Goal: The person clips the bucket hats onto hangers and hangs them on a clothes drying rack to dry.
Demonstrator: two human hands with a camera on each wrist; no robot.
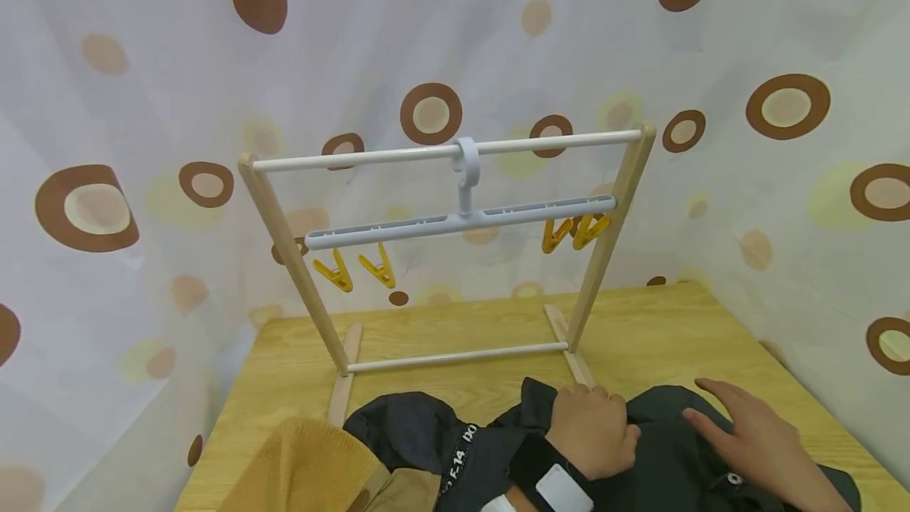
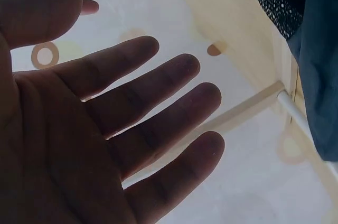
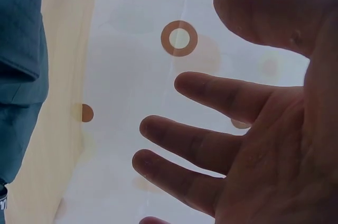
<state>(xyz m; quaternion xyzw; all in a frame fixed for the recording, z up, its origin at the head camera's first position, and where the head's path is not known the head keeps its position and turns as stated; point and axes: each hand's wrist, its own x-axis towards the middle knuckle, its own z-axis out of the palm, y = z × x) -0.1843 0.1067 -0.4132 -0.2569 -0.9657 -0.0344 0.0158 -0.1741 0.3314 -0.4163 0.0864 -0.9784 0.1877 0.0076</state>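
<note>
A dark garment (image 1: 498, 449) with a strip of white lettering lies in a heap at the table's near edge. Over its middle is my left hand (image 1: 593, 429), back toward the head camera; in the left wrist view its fingers (image 2: 179, 113) are straight and spread, holding nothing. My right hand (image 1: 764, 437) is above the garment's right part, thumb apart from the fingers. The right wrist view shows those fingers (image 3: 195, 145) extended, with nothing between them. Whether either hand touches the cloth cannot be told.
Behind the garment stands a wooden rack (image 1: 618, 235) with a white top bar (image 1: 370, 157). A pale grey hanger (image 1: 465, 220) hangs from it, carrying several yellow clips (image 1: 583, 231). Mustard knit cloth (image 1: 306, 468) and tan cloth (image 1: 405, 490) lie at the left. A spotted curtain (image 1: 455, 38) surrounds the table (image 1: 640, 338).
</note>
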